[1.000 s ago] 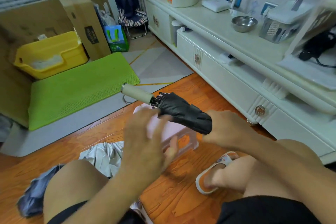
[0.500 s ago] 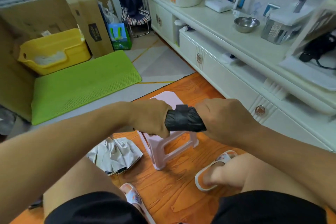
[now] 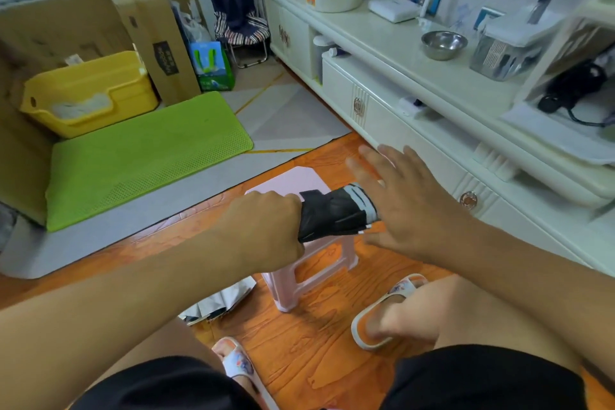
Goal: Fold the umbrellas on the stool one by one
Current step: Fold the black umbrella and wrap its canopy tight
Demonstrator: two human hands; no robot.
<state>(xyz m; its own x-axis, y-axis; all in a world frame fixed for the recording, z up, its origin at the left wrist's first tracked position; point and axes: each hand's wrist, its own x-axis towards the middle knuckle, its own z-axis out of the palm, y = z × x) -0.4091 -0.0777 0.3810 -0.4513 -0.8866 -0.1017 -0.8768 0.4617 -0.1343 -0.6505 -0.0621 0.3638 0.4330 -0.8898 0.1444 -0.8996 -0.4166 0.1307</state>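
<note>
Over the pink stool [image 3: 286,181], the left hand [image 3: 266,233] grips the rolled umbrella [image 3: 336,213] alone while the right hand [image 3: 402,210] hovers spread beside it, so the canopy could unroll.

A black folding umbrella [image 3: 336,214], collapsed and rolled into a short bundle, is held roughly level above the pink plastic stool [image 3: 293,180]. A grey band rings its right end. A second, pale grey umbrella [image 3: 218,301] lies crumpled on the floor beside the stool's leg.
</note>
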